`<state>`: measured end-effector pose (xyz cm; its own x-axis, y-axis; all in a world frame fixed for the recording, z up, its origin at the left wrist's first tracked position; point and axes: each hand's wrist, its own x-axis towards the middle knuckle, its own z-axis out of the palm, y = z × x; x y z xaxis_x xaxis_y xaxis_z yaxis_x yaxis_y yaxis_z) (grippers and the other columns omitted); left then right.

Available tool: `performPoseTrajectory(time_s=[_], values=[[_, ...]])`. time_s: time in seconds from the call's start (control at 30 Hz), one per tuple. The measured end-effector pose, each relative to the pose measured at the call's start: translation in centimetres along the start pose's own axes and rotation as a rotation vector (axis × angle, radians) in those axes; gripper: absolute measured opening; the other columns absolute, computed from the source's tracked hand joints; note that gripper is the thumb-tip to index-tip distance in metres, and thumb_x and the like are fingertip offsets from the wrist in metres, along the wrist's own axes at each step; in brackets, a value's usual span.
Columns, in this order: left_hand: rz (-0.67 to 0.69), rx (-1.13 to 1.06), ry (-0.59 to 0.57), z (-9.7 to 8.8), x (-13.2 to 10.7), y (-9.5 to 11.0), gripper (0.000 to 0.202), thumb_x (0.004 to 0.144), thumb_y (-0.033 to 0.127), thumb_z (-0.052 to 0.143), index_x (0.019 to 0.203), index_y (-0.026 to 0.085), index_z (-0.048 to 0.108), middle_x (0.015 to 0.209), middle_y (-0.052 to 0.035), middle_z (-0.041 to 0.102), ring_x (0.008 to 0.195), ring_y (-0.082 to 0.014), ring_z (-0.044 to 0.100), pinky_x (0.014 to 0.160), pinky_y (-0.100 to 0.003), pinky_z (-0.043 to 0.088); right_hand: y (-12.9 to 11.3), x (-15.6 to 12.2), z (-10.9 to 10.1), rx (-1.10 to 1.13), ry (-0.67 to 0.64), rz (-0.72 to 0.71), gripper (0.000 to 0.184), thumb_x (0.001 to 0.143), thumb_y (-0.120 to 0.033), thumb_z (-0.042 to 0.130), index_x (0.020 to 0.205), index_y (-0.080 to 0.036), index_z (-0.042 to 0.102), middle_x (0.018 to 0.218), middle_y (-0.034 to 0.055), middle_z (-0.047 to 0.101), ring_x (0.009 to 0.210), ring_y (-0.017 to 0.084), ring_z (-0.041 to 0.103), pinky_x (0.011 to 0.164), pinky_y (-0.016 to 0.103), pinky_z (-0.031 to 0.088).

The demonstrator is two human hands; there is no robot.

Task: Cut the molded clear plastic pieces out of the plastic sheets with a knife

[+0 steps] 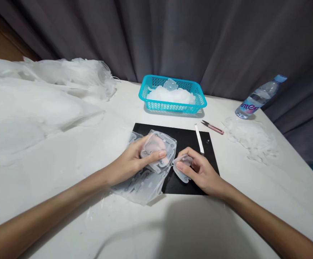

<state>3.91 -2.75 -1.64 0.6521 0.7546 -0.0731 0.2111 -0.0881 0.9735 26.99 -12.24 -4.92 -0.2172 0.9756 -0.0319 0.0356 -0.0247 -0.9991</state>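
My left hand [145, 153] grips a translucent moulded silicone-like sheet [142, 183], its thumb pressed on top over rounded outlines and small holes. The sheet's lower part hangs over the left side of a black mat [172, 187]. Between the thumb and fingers of my right hand [199, 169] is a small translucent rounded piece [182, 169], close against the sheet's right edge. Whether the two are still joined there I cannot tell. A white-and-black craft knife [198, 138] lies on the mat beyond my right hand.
A blue basket [172, 108] with whitish translucent pieces stands behind the mat. Pink thread snips [212, 127], a pile of clear scraps [250, 140] and a water bottle [258, 97] are at the right. Stacked translucent sheets [37, 104] cover the left of the white table [134, 233].
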Motion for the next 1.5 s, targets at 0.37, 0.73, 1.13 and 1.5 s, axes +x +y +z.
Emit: performPoseTrajectory(time_s=[0.37, 0.73, 1.13, 1.5], values=[[0.038, 0.093, -0.005, 0.2, 0.1, 0.0, 0.033, 0.097, 0.050, 0.070, 0.097, 0.018, 0.063, 0.086, -0.0002, 0.062, 0.077, -0.0159, 0.057, 0.071, -0.027, 0.049, 0.0, 0.0, -0.1, -0.089, 0.032, -0.024, 0.022, 0.102, -0.046, 0.066, 0.106, -0.024, 0.062, 0.088, -0.0012, 0.059, 0.079, 0.014, 0.055, 0.074, 0.028, 0.043], [0.062, 0.222, -0.147, 0.5, -0.3, -0.6, 0.045, 0.088, 0.052, 0.080, 0.117, 0.021, 0.063, 0.108, -0.0043, 0.072, 0.098, -0.0247, 0.067, 0.083, -0.032, 0.052, -0.6, 0.1, -0.2, -0.194, 0.011, -0.045, 0.019, 0.101, -0.043, 0.067, 0.107, -0.025, 0.069, 0.100, 0.0004, 0.068, 0.089, 0.015, 0.062, 0.083, 0.028, 0.046], [0.062, 0.376, 0.023, 0.4, -0.7, -0.6, 0.039, 0.093, 0.057, 0.071, 0.104, 0.022, 0.060, 0.079, 0.0009, 0.063, 0.068, -0.0179, 0.057, 0.062, -0.027, 0.041, -2.2, 0.3, -2.5, -0.389, -0.044, -0.094, 0.019, 0.104, -0.041, 0.062, 0.104, -0.023, 0.067, 0.096, 0.0024, 0.070, 0.083, 0.016, 0.062, 0.078, 0.029, 0.047], [0.011, 0.516, -0.020, 1.7, -0.1, -1.9, 0.072, 0.085, 0.070, 0.073, 0.136, 0.021, 0.058, 0.067, 0.0045, 0.055, 0.060, -0.0189, 0.053, 0.057, -0.027, 0.034, -2.2, -0.3, -1.6, -0.661, -0.148, -0.358, 0.016, 0.110, -0.027, 0.049, 0.108, -0.024, 0.064, 0.102, 0.0074, 0.069, 0.094, 0.022, 0.064, 0.084, 0.036, 0.050]])
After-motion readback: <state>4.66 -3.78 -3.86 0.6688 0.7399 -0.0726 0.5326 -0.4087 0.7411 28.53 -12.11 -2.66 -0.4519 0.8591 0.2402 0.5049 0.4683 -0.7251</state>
